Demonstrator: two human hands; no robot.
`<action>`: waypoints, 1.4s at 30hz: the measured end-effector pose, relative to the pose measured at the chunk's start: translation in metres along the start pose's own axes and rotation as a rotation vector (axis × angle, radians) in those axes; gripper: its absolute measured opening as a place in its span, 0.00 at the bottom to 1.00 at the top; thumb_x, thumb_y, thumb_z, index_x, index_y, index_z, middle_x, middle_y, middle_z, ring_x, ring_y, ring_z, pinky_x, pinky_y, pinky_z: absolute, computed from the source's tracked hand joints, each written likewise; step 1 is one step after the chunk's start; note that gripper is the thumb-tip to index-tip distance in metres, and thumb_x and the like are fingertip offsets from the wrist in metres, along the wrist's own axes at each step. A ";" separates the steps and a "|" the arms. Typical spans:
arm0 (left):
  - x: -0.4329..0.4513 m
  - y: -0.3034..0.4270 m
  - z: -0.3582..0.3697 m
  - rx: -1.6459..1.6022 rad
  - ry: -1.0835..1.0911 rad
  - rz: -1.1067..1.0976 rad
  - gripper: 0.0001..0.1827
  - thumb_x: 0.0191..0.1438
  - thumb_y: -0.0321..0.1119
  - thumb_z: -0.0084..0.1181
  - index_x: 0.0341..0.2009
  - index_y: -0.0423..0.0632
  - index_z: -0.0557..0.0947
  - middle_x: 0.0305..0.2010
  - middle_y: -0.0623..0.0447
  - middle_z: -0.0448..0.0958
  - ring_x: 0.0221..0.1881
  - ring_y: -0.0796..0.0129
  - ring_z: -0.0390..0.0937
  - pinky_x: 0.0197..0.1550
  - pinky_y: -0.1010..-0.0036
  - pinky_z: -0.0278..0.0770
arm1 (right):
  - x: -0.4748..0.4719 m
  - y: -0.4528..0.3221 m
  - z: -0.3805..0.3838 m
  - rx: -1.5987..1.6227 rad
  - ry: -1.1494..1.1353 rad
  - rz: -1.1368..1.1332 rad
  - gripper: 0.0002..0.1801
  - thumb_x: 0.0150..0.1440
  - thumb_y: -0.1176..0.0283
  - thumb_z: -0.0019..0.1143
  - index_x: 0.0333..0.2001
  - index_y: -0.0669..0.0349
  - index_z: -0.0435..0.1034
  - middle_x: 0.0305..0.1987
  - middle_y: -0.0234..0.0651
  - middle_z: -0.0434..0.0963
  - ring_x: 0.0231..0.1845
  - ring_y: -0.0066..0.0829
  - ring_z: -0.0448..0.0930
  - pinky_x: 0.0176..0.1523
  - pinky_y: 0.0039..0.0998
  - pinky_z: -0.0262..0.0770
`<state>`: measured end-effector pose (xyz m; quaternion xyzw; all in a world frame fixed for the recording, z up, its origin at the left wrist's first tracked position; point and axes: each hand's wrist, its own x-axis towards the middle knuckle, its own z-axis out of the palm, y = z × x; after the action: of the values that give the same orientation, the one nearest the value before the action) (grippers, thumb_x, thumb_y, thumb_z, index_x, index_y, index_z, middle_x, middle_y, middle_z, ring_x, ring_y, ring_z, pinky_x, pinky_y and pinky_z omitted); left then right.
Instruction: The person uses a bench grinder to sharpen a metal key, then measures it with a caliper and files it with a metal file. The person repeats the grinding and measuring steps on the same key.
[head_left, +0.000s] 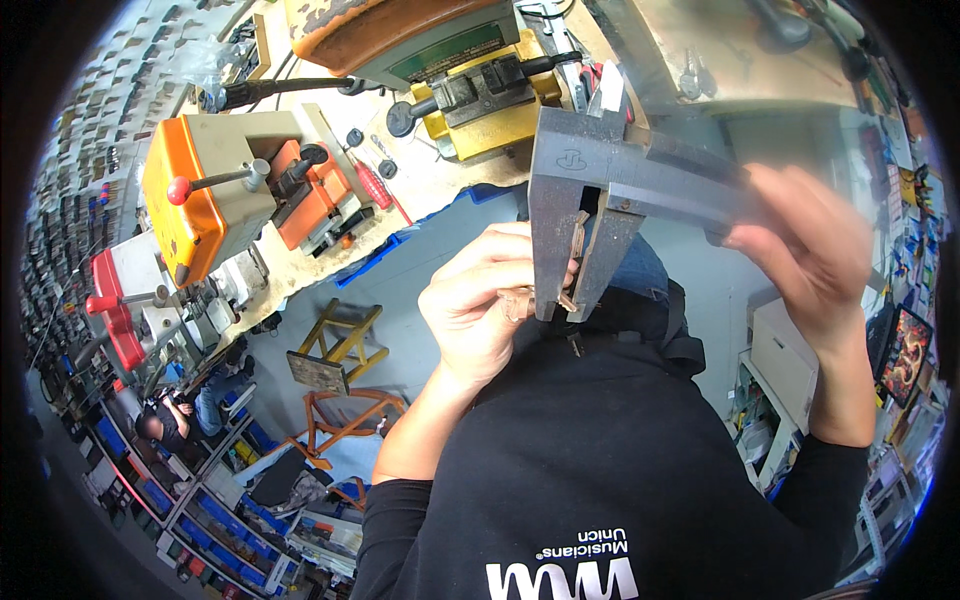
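Note:
Close to the camera, my right hand (814, 240) grips the beam of a grey metal vernier caliper (577, 154). The caliper's long jaws point down towards my body and stand slightly apart. My left hand (480, 292) pinches a small brass-coloured key (578, 238) at the jaws, its blade lying in the gap between them. Part of the key is hidden behind the near jaw, so I cannot tell whether both jaws touch it. Another brass-coloured piece (516, 304) shows at my left fingers; its shape is unclear.
On the workbench (442, 176) stand an orange and grey key-cutting machine (202, 195), another with a yellow base (487, 135) and a red one (120, 322). A red-handled screwdriver (371, 186) lies near the edge. Below are a wooden stool (319, 371) and a seated person (176, 427).

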<state>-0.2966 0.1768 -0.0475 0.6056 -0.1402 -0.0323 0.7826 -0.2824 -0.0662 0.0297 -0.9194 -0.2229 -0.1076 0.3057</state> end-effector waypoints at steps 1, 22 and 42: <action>0.000 0.000 0.000 0.017 -0.004 0.002 0.14 0.46 0.37 0.56 0.27 0.36 0.79 0.30 0.45 0.76 0.36 0.56 0.73 0.42 0.66 0.69 | 0.000 0.000 0.000 -0.004 -0.004 0.007 0.18 0.38 0.69 0.64 0.32 0.68 0.71 0.17 0.35 0.67 0.15 0.23 0.67 0.18 0.20 0.57; 0.005 0.003 -0.001 0.041 0.004 -0.109 0.15 0.48 0.37 0.56 0.26 0.35 0.79 0.28 0.45 0.76 0.35 0.57 0.73 0.40 0.67 0.70 | 0.002 0.000 -0.007 0.032 -0.098 0.085 0.19 0.41 0.68 0.62 0.36 0.68 0.70 0.19 0.36 0.66 0.19 0.27 0.66 0.22 0.23 0.59; 0.003 -0.001 0.000 -0.006 -0.004 -0.066 0.06 0.43 0.25 0.56 0.24 0.34 0.77 0.28 0.41 0.75 0.31 0.58 0.74 0.37 0.67 0.74 | 0.001 -0.004 -0.010 -0.013 -0.088 0.082 0.20 0.39 0.65 0.63 0.35 0.66 0.71 0.19 0.34 0.65 0.19 0.25 0.66 0.22 0.23 0.58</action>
<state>-0.2935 0.1755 -0.0475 0.6073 -0.1217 -0.0596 0.7828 -0.2836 -0.0690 0.0396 -0.9336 -0.1975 -0.0559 0.2938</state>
